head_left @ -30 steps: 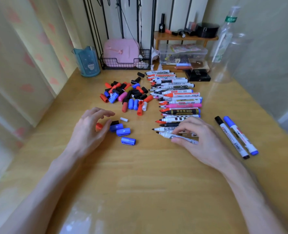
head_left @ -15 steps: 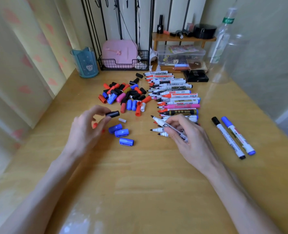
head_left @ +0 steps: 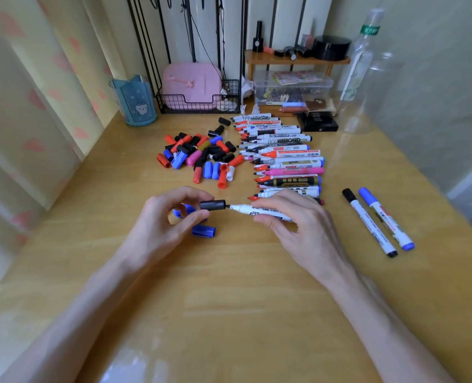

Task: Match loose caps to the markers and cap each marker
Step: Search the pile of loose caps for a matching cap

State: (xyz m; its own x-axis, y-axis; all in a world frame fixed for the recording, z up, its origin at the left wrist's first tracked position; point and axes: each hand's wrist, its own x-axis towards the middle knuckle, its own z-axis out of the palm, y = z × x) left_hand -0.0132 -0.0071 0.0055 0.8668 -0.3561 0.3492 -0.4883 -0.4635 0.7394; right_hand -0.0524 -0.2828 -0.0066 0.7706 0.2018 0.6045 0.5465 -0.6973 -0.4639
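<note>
My left hand [head_left: 157,226] pinches one black cap [head_left: 212,205] between thumb and forefinger, held level above the table [head_left: 229,299], open end to the right; my right hand [head_left: 301,225] is clamped round one marker [head_left: 257,212] with its fingers curled over the barrel. The marker has a white barrel with black print and a bare black tip, which points left and sits right at the cap's mouth; can't tell if it is inside. Cap and marker are in line, mid-table, just in front of the marker row [head_left: 281,153].

The row is uncapped markers side by side, tips left; black, red, blue and one pink barrel; they overlap too much to count. The cap pile [head_left: 198,156] lies left of the row with red, black, blue, pink and white caps; also too many to count. Blue caps [head_left: 203,231] lie under my left hand; one in full view, at least one more partly hidden by the fingers. Two capped markers [head_left: 367,221] lie side by side well to the right, one black-capped, one blue-capped.

At the back: one blue cup [head_left: 135,102], one wire basket [head_left: 198,106], one clear bottle [head_left: 361,59].
</note>
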